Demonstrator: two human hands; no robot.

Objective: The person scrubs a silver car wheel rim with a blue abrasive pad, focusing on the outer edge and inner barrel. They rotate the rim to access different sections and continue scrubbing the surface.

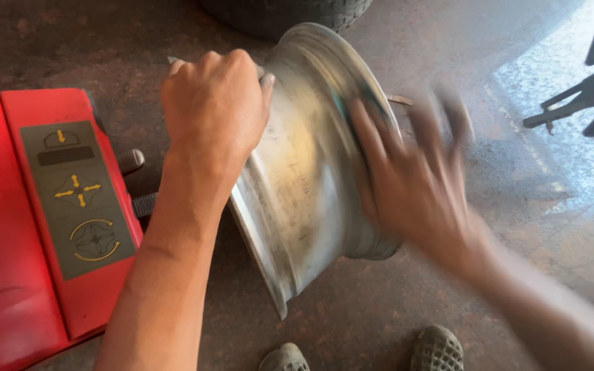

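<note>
Bare metal wheel rim [304,172] stands tilted on its edge on the brown floor [393,309], beside a red machine [8,240]. Left hand [214,103] grips its upper edge, fingers curled tight. Right hand [414,178], blurred, fingers spread, presses its far rim.

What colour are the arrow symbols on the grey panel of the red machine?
Yellow. The arrow symbols show on the grey panel in the head view.

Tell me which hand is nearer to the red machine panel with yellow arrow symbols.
Left. The left hand grips the near rim of the bare silver metal wheel rim, just right of the red panel. The blurred right hand is on the wheel's far side.
</note>
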